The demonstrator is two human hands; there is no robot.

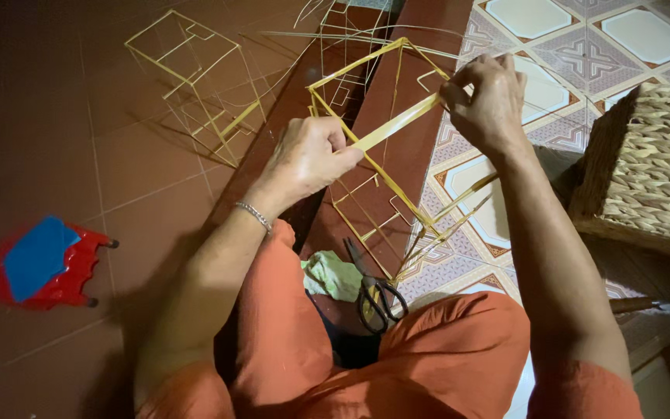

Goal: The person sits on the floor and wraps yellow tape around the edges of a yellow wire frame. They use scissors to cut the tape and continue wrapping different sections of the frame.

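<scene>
Orange-trousered knees [397, 357] are filling the near edge of your view, and between them black scissors [376, 293] are lying beside a crumpled green cloth [333, 275]. Beyond those you are holding a yellow strip [397, 122] taut between both hands. Its long axis is running up and to your right, from your left hand [308, 159] to your right hand [486, 97], which is sitting farther from you. Left fingers are pinched together on the lower end; right fingertips are clamped on the upper end, against the stick frame [374, 140] standing behind it. A woven basket [649, 167] is sitting at your right, a red stool [48, 264] well apart on your left, and another frame [195, 81] is lying farther off.
</scene>
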